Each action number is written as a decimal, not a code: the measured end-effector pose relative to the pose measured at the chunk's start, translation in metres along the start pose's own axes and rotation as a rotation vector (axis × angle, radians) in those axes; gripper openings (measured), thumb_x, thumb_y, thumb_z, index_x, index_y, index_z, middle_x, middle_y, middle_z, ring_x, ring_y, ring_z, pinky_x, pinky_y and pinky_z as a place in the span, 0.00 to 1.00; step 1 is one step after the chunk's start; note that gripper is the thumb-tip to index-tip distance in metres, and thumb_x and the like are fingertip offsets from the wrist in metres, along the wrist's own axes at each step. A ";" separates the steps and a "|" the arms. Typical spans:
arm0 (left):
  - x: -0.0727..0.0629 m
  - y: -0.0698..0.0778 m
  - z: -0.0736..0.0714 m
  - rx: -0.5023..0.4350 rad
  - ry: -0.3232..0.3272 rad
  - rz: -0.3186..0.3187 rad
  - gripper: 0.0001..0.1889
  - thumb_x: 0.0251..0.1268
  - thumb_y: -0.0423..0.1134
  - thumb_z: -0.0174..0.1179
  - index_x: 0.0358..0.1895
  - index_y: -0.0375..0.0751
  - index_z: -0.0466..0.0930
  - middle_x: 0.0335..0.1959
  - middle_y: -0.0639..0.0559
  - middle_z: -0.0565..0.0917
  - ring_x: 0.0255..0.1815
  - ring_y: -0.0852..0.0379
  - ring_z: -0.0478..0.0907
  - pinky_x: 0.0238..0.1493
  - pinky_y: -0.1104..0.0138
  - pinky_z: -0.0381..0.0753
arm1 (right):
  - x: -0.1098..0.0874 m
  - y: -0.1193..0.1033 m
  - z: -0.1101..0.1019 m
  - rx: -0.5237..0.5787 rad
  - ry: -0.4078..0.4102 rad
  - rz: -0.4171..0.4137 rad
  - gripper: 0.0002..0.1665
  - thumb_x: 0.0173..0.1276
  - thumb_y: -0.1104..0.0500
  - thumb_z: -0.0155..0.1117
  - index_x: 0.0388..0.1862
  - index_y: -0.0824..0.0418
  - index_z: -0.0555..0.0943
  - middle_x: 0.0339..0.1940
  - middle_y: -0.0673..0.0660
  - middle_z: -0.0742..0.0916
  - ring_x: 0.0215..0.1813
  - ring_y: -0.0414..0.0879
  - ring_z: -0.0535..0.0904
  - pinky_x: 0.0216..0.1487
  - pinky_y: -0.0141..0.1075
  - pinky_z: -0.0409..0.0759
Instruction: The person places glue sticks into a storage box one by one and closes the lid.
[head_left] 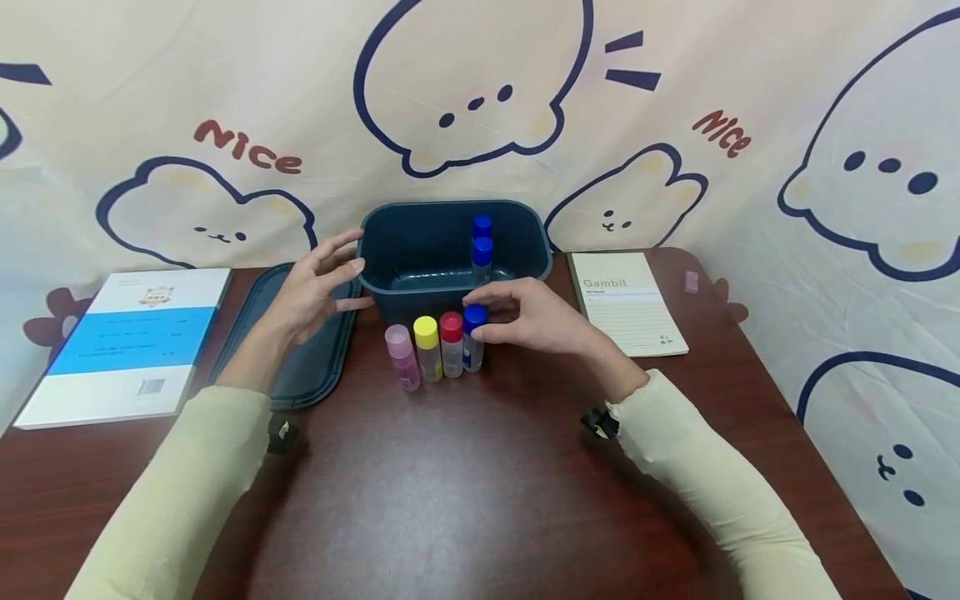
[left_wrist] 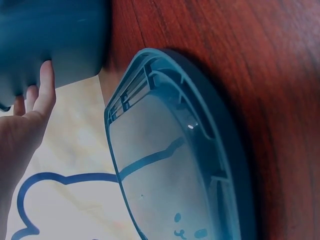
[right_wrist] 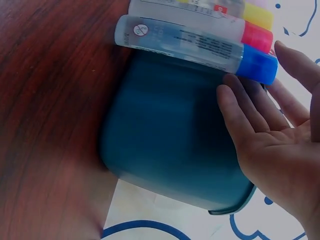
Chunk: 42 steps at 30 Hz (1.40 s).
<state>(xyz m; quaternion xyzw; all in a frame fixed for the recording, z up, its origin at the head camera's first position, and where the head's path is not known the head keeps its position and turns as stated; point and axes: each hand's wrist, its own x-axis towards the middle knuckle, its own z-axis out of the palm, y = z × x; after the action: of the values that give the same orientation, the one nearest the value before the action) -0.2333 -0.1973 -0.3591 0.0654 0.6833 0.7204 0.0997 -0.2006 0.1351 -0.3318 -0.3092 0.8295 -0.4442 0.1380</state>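
Note:
My left hand [head_left: 313, 287] rests its fairly straight fingers against the left end of the dark teal bin [head_left: 405, 302]. In the left wrist view, the fingertips lie on its outer wall. In front of the bin stands a row of slim capped bottles: a pink one [head_left: 405, 367], a yellow-capped one [head_left: 430, 362], a red-capped one [head_left: 452, 358] and a blue-capped one [head_left: 472, 354]. My right hand [head_left: 536, 317] is at the blue cap, thumb and fingers spread on either side of it. Two more blue-capped bottles [head_left: 482, 250] stand inside the bin.
Left of the bin lies its teal lid [head_left: 311, 367], beside a white and blue book [head_left: 135, 342]. A notepad [head_left: 626, 304] lies to the right, with a small pink piece [head_left: 691, 282] beyond it. A printed cloth [head_left: 450, 100] hangs right behind the bin.

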 end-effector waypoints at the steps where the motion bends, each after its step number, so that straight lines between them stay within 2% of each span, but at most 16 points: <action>1: 0.000 0.000 0.000 -0.001 -0.001 -0.001 0.31 0.78 0.43 0.57 0.79 0.50 0.60 0.80 0.41 0.53 0.76 0.39 0.54 0.52 0.54 0.84 | 0.000 0.001 0.001 -0.003 -0.005 0.004 0.24 0.69 0.60 0.72 0.63 0.62 0.81 0.61 0.58 0.84 0.61 0.50 0.82 0.60 0.41 0.81; 7: 0.000 0.000 0.000 0.003 -0.002 -0.006 0.31 0.78 0.44 0.57 0.79 0.50 0.60 0.80 0.41 0.52 0.76 0.41 0.54 0.53 0.53 0.84 | 0.001 0.002 0.005 -0.013 -0.025 0.011 0.27 0.69 0.60 0.72 0.65 0.62 0.78 0.61 0.59 0.83 0.62 0.52 0.81 0.60 0.44 0.82; 13: 0.000 0.000 -0.001 0.004 0.000 -0.006 0.30 0.78 0.44 0.56 0.79 0.51 0.60 0.80 0.41 0.52 0.76 0.41 0.54 0.54 0.52 0.83 | 0.002 0.004 0.007 -0.065 0.011 -0.009 0.23 0.70 0.61 0.70 0.63 0.62 0.80 0.57 0.58 0.85 0.59 0.51 0.81 0.64 0.46 0.79; 23: 0.000 0.000 -0.001 0.004 -0.004 -0.006 0.31 0.78 0.44 0.56 0.79 0.50 0.59 0.80 0.41 0.52 0.76 0.41 0.53 0.53 0.52 0.83 | -0.001 0.003 0.006 -0.075 0.027 -0.002 0.21 0.70 0.61 0.70 0.61 0.62 0.81 0.54 0.56 0.86 0.57 0.50 0.81 0.64 0.45 0.79; 34: 0.000 -0.001 -0.001 0.005 -0.006 -0.007 0.31 0.78 0.44 0.57 0.79 0.51 0.59 0.80 0.42 0.52 0.77 0.41 0.52 0.54 0.52 0.83 | -0.005 0.001 -0.002 -0.079 0.033 -0.032 0.19 0.70 0.60 0.70 0.59 0.61 0.83 0.52 0.55 0.87 0.54 0.48 0.82 0.62 0.43 0.80; 42: -0.001 0.000 -0.001 0.007 0.002 -0.009 0.31 0.78 0.44 0.57 0.79 0.51 0.60 0.81 0.42 0.51 0.78 0.41 0.52 0.54 0.52 0.84 | -0.008 -0.009 -0.013 -0.057 0.079 -0.064 0.20 0.70 0.61 0.70 0.59 0.63 0.82 0.51 0.56 0.86 0.53 0.49 0.82 0.61 0.44 0.80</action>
<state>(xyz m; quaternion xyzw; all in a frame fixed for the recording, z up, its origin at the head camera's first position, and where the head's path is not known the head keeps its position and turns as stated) -0.2326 -0.1982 -0.3594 0.0622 0.6861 0.7176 0.1021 -0.1976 0.1451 -0.3172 -0.3218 0.8363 -0.4364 0.0818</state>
